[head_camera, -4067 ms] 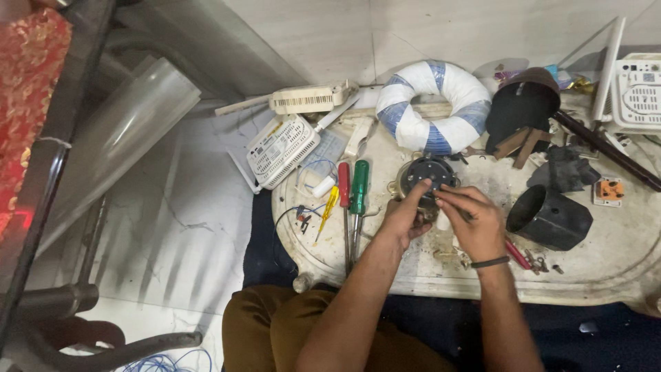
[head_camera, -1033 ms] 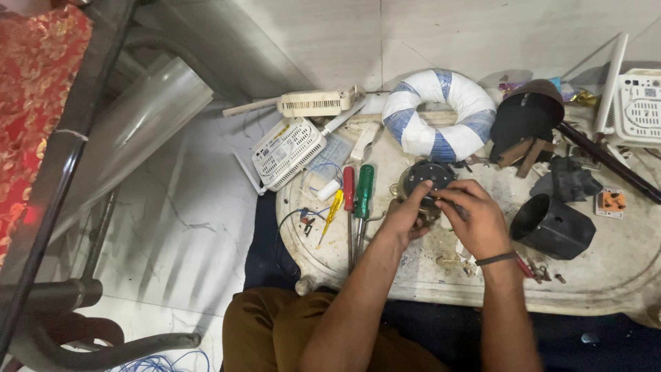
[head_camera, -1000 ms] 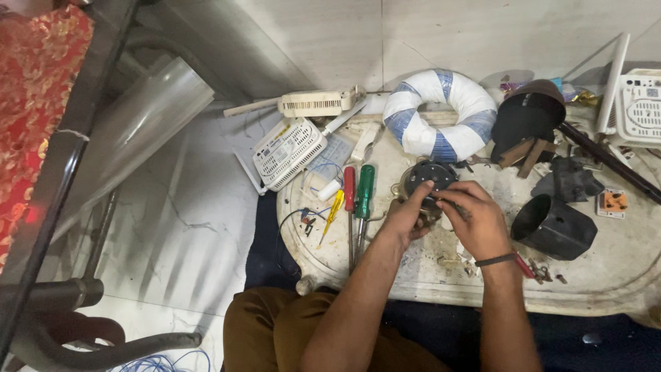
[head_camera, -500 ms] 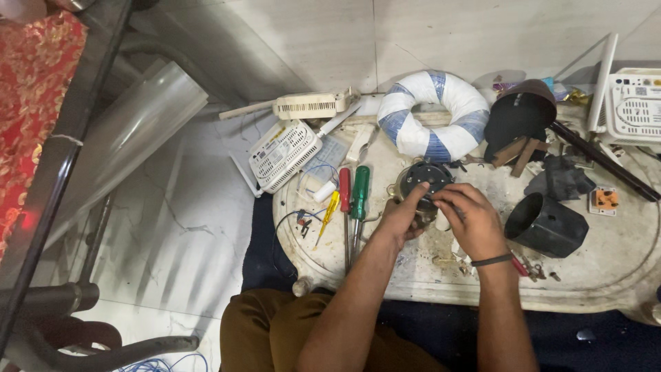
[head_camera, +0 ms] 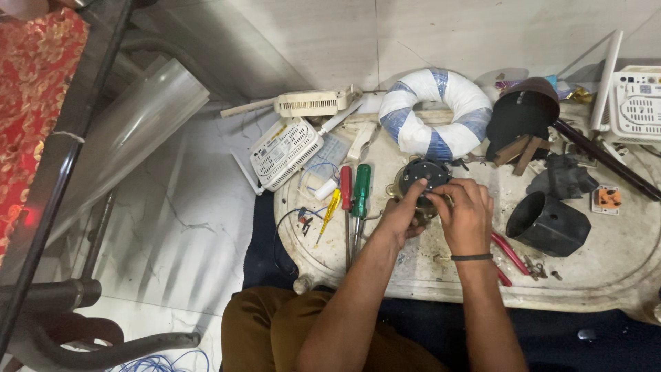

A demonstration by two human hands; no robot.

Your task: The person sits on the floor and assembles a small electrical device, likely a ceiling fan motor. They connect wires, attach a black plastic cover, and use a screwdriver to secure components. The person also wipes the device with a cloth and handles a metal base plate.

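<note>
Both my hands are on the small round motor (head_camera: 425, 180), which sits on the low white table (head_camera: 620, 275) just in front of the blue-and-white wound ring (head_camera: 436, 112). My left hand (head_camera: 398, 219) cups the motor's near-left side, fingers curled around the brass-coloured rim and the thumb laid up over the dark top face, so that hand is closed on it. My right hand (head_camera: 465, 212) comes in from the motor's right, fingertips pinched together at the right edge of the top; whether they hold a small part or just press on the casing I cannot tell, since the fingers cover the spot. Compared with the looks from a few seconds back, almost nothing has shifted: the same two-handed hold, the motor in the same place in front of the ring, only small changes in how my head frames it. I judge from this that I am in the middle of slow, fiddly fingertip work on the motor. To the motor's left lie the green screwdriver (head_camera: 360, 196), the red screwdriver (head_camera: 345, 200) and a small yellow screwdriver (head_camera: 328, 212). To its right stands a black cylindrical housing (head_camera: 549, 224), with red-handled pliers (head_camera: 508, 253) between the two, near my right wrist.
</note>
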